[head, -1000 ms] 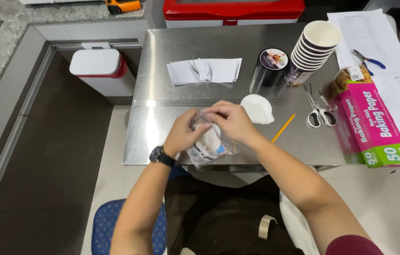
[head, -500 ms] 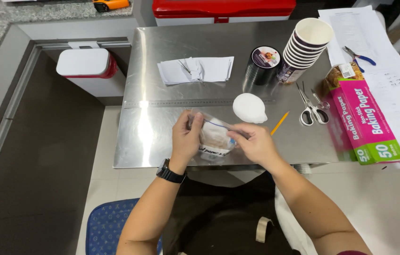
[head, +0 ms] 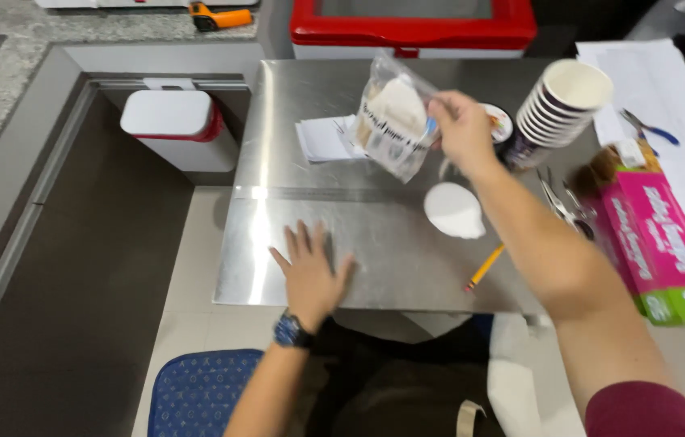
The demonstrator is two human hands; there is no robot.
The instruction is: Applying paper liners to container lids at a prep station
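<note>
The right hand (head: 462, 129) pinches a clear plastic bag of white contents (head: 395, 117), lifted above the steel table (head: 318, 81); the left hand (head: 310, 271) lies flat, fingers spread, empty. A white round lid (head: 454, 210) sits nearby.

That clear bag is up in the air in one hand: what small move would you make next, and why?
Probably lower the clear bag onto the bare metal table beside the flat left hand. The right hand pinches only its top edge, so it hangs tilted above the folded papers, close to the stacked cups.
</note>
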